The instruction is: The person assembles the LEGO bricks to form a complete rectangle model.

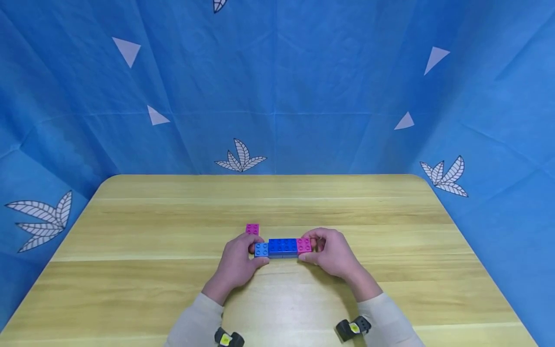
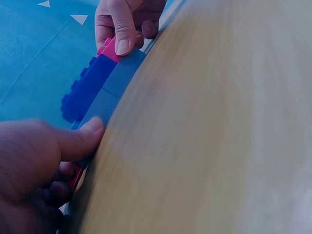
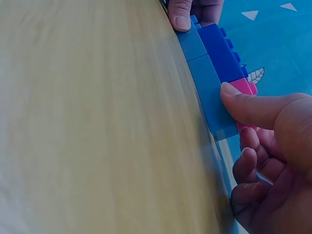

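Two light blue bricks (image 3: 208,92) stand end to end on the table as a bottom row. Over their seam sits a dark blue brick (image 1: 283,246), and beside it on the right end is a small pink brick (image 1: 304,245). My left hand (image 1: 237,262) pinches the row's left end between thumb and fingers, where bare light blue studs (image 1: 261,249) show. At the other end my right hand (image 1: 333,253) grips the pink brick, its thumb on the near side and over the light blue brick's upper edge. A loose pink brick (image 1: 252,228) lies just behind the left hand, partly hidden by it.
The wooden table (image 1: 151,221) reaches back to a blue cloth backdrop (image 1: 303,72) printed with leaves and triangles. Black wrist cameras (image 1: 353,328) are strapped over both pale sleeves.
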`<state>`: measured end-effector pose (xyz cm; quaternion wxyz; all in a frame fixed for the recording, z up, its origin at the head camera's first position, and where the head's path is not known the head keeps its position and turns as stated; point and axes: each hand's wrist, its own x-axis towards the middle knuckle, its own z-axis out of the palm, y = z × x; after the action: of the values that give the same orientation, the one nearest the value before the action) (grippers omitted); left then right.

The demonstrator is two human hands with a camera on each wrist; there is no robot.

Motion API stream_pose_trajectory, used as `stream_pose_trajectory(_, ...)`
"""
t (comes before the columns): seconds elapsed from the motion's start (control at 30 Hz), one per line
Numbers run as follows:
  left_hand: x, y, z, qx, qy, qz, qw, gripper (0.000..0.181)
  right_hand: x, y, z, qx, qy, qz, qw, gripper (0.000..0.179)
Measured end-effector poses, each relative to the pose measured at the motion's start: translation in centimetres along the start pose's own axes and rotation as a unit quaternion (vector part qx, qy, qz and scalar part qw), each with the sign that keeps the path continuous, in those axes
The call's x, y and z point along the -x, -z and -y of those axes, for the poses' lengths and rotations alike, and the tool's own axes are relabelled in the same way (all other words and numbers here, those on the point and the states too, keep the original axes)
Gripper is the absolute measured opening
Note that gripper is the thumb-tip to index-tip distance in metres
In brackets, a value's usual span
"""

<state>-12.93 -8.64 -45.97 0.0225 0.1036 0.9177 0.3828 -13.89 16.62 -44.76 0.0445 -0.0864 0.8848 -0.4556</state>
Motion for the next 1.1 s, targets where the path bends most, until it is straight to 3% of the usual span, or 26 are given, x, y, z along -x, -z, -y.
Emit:
stream_pose_trajectory(0.43,0.0,1.7,1.1,0.076,-0.011,0.017,0.9969,0.054,0.0,-0.2,-0.1,0.011,-0.014,0.005,0.9998,0.036)
stream_pose_trajectory(0.8,-0.9,3.0,2.0,0.054,0.004,-0.012,0.9985,0.064,0.0,-0.1,-0.1,0.015,-0.014,0.003,0.9998,0.036)
stream_pose_trajectory(1.1,-2.4,3.1,2.1,0.021,0.026,0.0,0.9994,0.062,0.0,-0.2,0.0,0.017,-0.016,0.001,0.9997,0.036)
